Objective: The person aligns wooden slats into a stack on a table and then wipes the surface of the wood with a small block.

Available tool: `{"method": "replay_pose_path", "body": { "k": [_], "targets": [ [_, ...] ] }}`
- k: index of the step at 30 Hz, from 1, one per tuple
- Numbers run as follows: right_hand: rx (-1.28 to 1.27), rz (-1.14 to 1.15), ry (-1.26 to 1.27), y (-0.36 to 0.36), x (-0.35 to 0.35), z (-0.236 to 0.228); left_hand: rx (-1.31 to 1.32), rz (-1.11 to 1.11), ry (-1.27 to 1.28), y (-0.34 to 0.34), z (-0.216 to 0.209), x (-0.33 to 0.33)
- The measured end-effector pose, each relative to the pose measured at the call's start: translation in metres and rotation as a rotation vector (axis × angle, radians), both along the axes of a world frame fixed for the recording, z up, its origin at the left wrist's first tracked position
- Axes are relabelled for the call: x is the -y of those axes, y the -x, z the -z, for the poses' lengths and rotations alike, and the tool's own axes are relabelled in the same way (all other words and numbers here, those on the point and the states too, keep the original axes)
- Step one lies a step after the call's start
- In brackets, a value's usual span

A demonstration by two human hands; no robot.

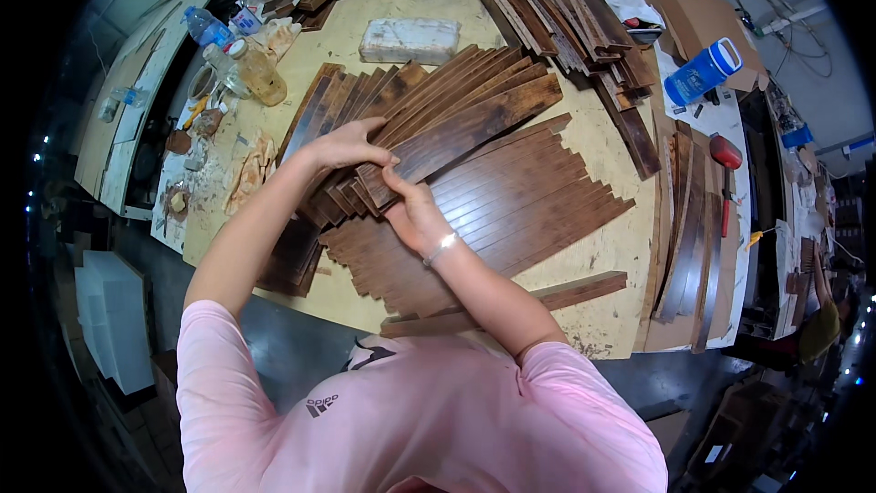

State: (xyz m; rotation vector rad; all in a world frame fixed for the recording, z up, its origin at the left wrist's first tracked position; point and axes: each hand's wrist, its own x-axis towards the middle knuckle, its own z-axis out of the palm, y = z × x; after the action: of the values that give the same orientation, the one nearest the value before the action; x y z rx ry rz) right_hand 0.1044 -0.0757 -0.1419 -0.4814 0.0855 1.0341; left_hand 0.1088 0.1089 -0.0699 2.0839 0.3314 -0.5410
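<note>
Here we are, mid-frame: the top plank (pixel 484 128) slants over a fanned stack (pixel 351 96), its lower end pinched by our right hand (pixel 420 217), thumb above, fingers beneath. Our left hand (pixel 347 146) spreads thumb and fingers across the neighbouring ends, perhaps steadying them; whether it clamps anything, we can't tell. Fanning seems to keep each end reachable. Below right, flat boards (pixel 493 205) lie edge to edge on our pale table (pixel 593 329). Bottles (pixel 258 75) crowd upper left; a blue jug (pixel 701 75) and red mallet (pixel 725 153) sit right.
</note>
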Motion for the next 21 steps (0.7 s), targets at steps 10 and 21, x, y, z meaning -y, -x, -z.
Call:
{"method": "replay_pose_path", "body": {
  "k": [10,21],
  "targets": [
    [0.196,-0.170,0.346,-0.036,-0.004,0.005,0.094,-0.007,-0.047,-0.033,0.011,-0.008],
    [0.788,-0.739,0.732,-0.067,0.053,-0.010,0.040,0.060,-0.323,-0.030,0.019,0.016]
  ]
}}
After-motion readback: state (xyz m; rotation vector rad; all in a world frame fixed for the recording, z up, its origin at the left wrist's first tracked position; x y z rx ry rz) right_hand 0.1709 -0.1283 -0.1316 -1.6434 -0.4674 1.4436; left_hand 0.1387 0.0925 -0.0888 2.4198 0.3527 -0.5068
